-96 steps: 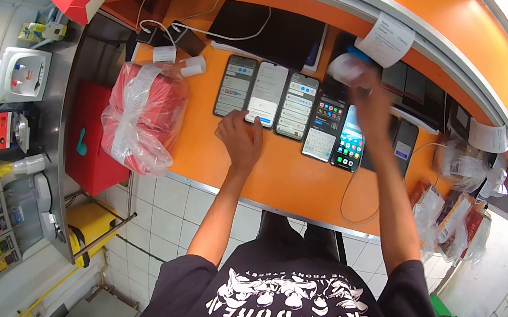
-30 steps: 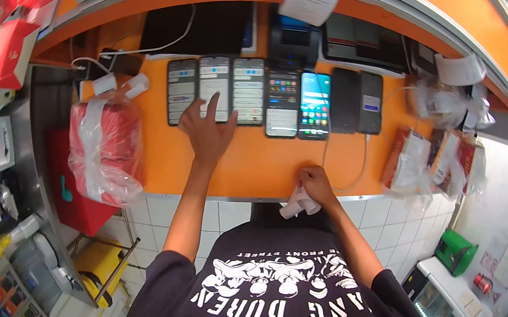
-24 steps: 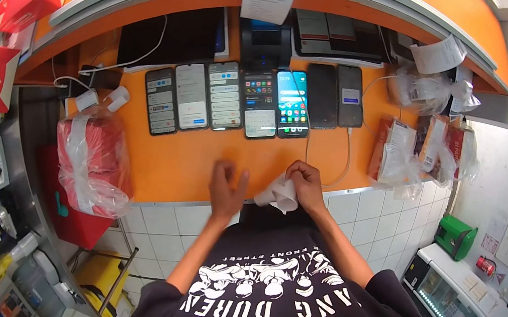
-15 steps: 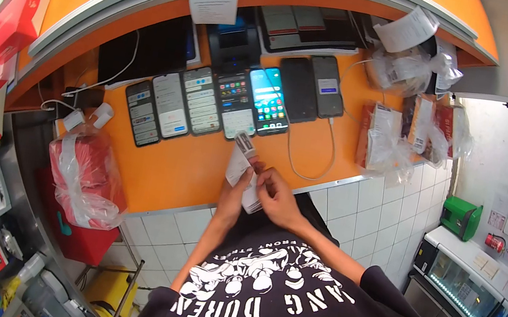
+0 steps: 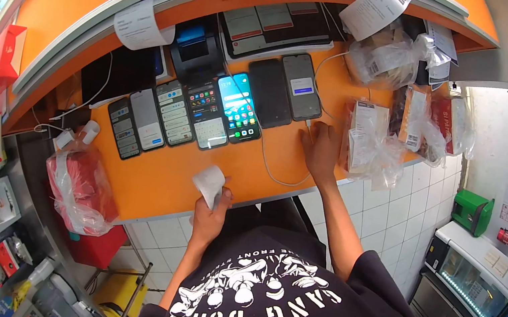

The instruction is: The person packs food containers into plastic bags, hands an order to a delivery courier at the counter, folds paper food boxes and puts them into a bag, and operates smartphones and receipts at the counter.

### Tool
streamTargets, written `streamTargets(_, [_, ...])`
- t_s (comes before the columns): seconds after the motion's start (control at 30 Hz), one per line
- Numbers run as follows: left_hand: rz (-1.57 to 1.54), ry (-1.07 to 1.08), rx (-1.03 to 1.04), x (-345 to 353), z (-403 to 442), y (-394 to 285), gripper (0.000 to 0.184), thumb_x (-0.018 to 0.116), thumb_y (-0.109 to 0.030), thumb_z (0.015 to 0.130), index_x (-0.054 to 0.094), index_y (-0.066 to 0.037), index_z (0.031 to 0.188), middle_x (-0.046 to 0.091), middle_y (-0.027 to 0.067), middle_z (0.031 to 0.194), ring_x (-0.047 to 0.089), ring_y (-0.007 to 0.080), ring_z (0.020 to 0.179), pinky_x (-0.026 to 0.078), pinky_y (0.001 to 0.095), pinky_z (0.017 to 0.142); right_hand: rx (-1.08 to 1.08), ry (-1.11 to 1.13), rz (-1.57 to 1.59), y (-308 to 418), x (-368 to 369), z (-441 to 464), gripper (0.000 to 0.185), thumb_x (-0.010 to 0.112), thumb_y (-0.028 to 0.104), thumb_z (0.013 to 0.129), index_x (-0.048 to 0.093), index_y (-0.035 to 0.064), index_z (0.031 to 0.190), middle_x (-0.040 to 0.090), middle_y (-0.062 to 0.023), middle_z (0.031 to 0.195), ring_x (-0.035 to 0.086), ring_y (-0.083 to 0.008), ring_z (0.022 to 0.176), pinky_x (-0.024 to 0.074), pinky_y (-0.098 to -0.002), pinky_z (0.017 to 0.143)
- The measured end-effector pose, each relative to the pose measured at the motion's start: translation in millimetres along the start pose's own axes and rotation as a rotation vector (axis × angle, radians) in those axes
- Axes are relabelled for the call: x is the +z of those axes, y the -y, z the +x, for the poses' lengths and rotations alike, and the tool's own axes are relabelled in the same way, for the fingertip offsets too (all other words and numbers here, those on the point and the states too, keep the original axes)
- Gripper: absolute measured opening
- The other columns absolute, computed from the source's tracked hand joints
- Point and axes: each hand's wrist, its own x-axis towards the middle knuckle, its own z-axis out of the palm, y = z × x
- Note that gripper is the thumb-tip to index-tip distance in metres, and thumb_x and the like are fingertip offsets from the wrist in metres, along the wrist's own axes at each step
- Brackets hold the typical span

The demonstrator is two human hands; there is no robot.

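My left hand (image 5: 209, 220) is closed around a curled white paper receipt (image 5: 208, 181), just above the counter's front edge. Over the orange counter (image 5: 159, 193), my right hand (image 5: 321, 155) has its fingers apart beside the lower end of a dark phone (image 5: 301, 85) showing a pop-up box. A white charging cable (image 5: 273, 174) loops across the counter near that hand. Left of this phone lie a phone with a black screen (image 5: 269, 93) and a phone with a bright blue screen (image 5: 238, 105). Several more phones (image 5: 173, 114) continue the row leftward.
A black receipt printer (image 5: 195, 53) stands behind the phones. Plastic-bagged boxes (image 5: 367, 134) sit at the counter's right end. A red wrapped package (image 5: 77, 178) is at the left. Paper slips (image 5: 138, 23) hang from the upper shelf.
My right hand has let go of the paper and moved right and up, toward the phone with the pop-up. My left hand has shifted slightly left and down, still holding the receipt.
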Motion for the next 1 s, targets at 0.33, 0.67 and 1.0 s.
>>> streamTargets(0.33, [0.170,-0.069,-0.048,35,1,7,0.033,0.056,-0.021,0.099,0.061,-0.001,0.125,0.065,0.0067,0.080,0.059,0.0134,0.068,0.049,0.0285,0.066,-0.071,-0.058,0.079,-11,14,12,0.017,0.067,0.011,0.084,0.060,-0.0010,0.093,0.060,-0.0175,0.083,0.057,-0.0362,0.080,0.0436,-0.0463,0.072])
streamTargets(0.67, [0.227,-0.018,-0.096,46,4,15,0.029,0.058,-0.017,0.096,0.062,0.003,0.117,0.068,0.0116,0.085,0.067,0.0194,0.077,0.051,0.0319,0.071,-0.004,0.027,0.011,-21,-20,55,0.019,0.062,0.013,0.086,0.060,-0.0036,0.093,0.063,-0.0227,0.083,0.060,-0.0416,0.083,0.0473,-0.0488,0.081])
streamTargets(1.0, [0.091,-0.071,-0.122,13,39,65,0.023,0.061,-0.020,0.097,0.064,0.003,0.101,0.064,0.0058,0.074,0.060,0.0119,0.062,0.048,0.0261,0.057,0.069,0.211,0.114,-33,3,96,0.027,0.063,0.023,0.090,0.063,-0.0024,0.099,0.068,-0.0186,0.089,0.067,-0.0318,0.083,0.0516,-0.0381,0.077])
